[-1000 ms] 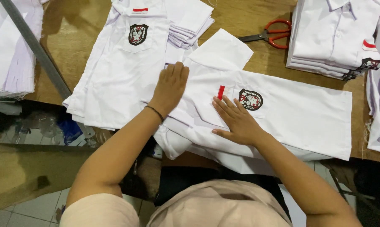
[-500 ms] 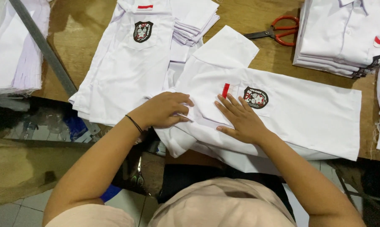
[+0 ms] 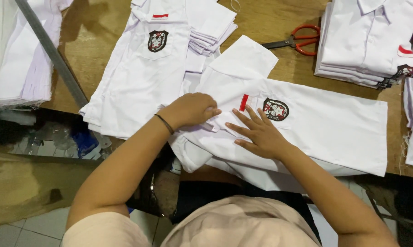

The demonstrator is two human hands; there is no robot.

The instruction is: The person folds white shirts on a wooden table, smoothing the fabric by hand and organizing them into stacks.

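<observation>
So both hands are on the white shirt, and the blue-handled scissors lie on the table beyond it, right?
Not quite: the scissors have red handles, not blue, as the head view shows. Both the left hand and right hand are on the shirt, with the scissors on the table beyond.

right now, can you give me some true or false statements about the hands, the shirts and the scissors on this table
1. The right hand lies flat with fingers spread on the white shirt. True.
2. The left hand holds the scissors. False: it pinches the shirt's cloth, and the scissors lie apart on the wooden table.
3. The scissors have red handles. True.
4. The shirt under the hands bears a badge on its chest. True.
5. The stack of folded shirts is blue. False: it is white.
</observation>
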